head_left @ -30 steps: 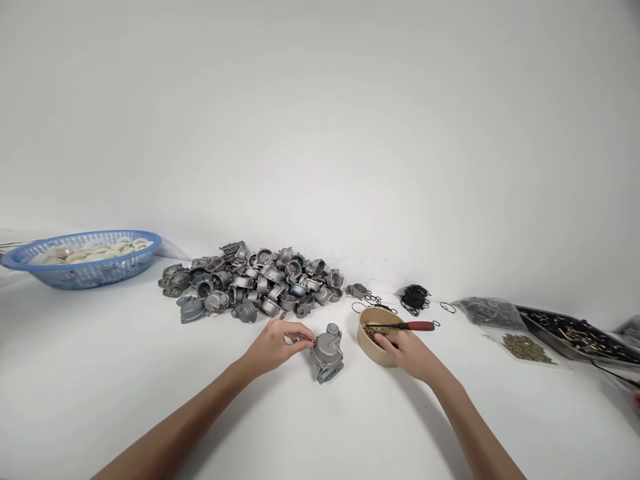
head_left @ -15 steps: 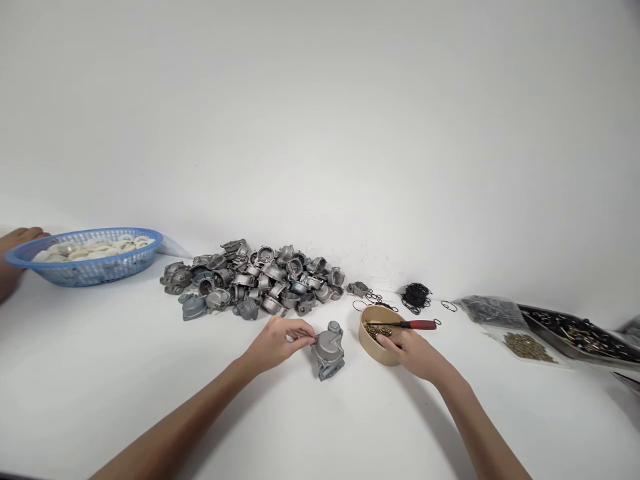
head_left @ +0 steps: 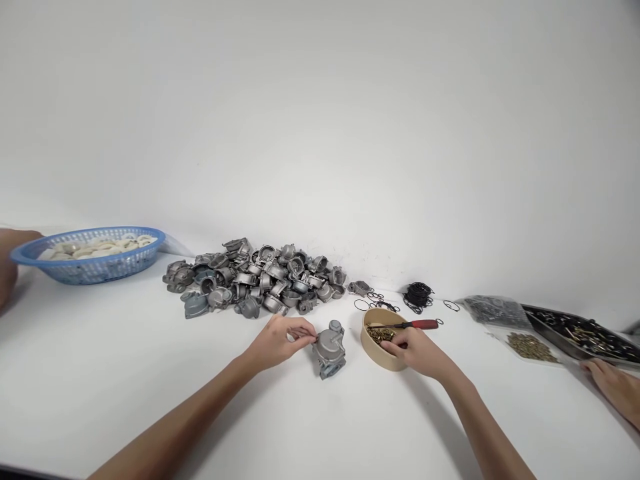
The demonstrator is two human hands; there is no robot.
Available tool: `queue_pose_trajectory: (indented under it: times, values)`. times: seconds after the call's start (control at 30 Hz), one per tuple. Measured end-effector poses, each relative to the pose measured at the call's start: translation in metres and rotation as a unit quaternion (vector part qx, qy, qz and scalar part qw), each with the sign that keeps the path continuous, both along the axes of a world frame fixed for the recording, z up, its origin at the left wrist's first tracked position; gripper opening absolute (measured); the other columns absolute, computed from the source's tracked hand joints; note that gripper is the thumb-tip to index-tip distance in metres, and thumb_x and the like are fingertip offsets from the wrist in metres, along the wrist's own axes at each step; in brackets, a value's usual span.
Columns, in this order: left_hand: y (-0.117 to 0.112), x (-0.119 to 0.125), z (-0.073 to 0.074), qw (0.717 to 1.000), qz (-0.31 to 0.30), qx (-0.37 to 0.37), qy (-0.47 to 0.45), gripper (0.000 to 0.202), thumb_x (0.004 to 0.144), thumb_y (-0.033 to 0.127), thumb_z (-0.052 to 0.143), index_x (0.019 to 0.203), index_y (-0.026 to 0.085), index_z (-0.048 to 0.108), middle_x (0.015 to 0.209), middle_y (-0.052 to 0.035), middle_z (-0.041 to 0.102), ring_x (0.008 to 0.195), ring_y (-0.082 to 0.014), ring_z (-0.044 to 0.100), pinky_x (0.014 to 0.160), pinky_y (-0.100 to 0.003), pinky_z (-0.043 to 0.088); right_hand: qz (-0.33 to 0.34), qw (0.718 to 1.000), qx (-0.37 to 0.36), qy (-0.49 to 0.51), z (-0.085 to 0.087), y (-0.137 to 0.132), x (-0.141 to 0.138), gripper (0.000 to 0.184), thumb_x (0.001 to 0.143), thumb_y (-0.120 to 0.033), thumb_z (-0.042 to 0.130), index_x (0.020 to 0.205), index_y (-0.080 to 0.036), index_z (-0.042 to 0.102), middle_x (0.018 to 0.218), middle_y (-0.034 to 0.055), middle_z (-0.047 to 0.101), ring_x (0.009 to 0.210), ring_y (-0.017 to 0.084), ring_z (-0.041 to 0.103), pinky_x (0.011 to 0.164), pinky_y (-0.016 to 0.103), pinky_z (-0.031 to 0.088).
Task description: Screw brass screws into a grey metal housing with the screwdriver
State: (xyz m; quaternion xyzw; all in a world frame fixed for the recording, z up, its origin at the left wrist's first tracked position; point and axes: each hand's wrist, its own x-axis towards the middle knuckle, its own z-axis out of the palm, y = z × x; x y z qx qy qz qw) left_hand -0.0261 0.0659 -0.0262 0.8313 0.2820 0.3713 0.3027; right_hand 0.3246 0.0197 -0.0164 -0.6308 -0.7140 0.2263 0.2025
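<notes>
A grey cast-metal carburetor [head_left: 330, 347] sits on the white table in front of me. At its left edge my left hand [head_left: 283, 341] closes thumb and fingertips in a pinch. My right hand [head_left: 417, 350] reaches over the near right rim of a tan round bowl [head_left: 383, 359]. Its fingers are drawn together among small brass-coloured parts [head_left: 379, 335], probably screws; what they grip is hidden. A screwdriver [head_left: 423, 325] with a red handle lies across the bowl, above that hand.
Behind is a heap of similar metal castings [head_left: 265, 280]. Black rubber rings [head_left: 419, 295] lie at the back. A blue basket [head_left: 95, 270] of whitish rings stands left, beside another person's arm [head_left: 15, 260]. Right are brass-coloured pieces [head_left: 531, 347], a tray [head_left: 560, 339] and another person's hand [head_left: 613, 383].
My right hand has shifted slightly within the bowl, and the bowl sits a little nearer to me. Another person's hand has appeared at the right edge. My left hand stays at the carburetor.
</notes>
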Motion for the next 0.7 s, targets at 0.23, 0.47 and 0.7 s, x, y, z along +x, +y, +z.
queue_pose_trajectory:
  times: [0.23,0.47,0.7]
  values:
    - [0.0,-0.001,0.002,1.0,-0.006,0.016,0.009,0.015,0.09,0.029,0.065,0.095,0.019,0.076,0.089,-0.0031,0.077,0.08,-0.0165,0.072,0.076,-0.023,0.058,-0.035,0.998,0.017,0.053,0.0,0.002,0.002,0.024,0.074,-0.035,0.069,0.058,-0.018,0.07,0.057,0.003,0.061,0.056,0.016,0.05,0.05,0.027,0.031]
    - [-0.001,-0.002,0.003,1.0,-0.004,0.025,0.018,0.014,0.09,0.028,0.065,0.094,0.021,0.076,0.088,-0.0025,0.077,0.079,-0.0168,0.072,0.074,-0.024,0.058,-0.04,0.986,0.081,0.14,-0.001,0.004,0.0,0.021,0.076,-0.038,0.069,0.083,-0.019,0.074,0.079,0.0077,0.073,0.075,0.024,0.069,0.066,0.034,0.054]
    - [-0.002,0.0,0.002,0.999,-0.002,0.032,0.013,0.013,0.091,0.027,0.064,0.092,0.021,0.076,0.089,-0.0018,0.077,0.077,-0.0151,0.071,0.072,-0.022,0.057,0.025,0.971,0.158,0.176,0.0,-0.002,-0.031,0.034,0.092,-0.049,0.057,0.094,-0.021,0.077,0.091,0.0105,0.068,0.075,0.022,0.063,0.07,0.037,0.053]
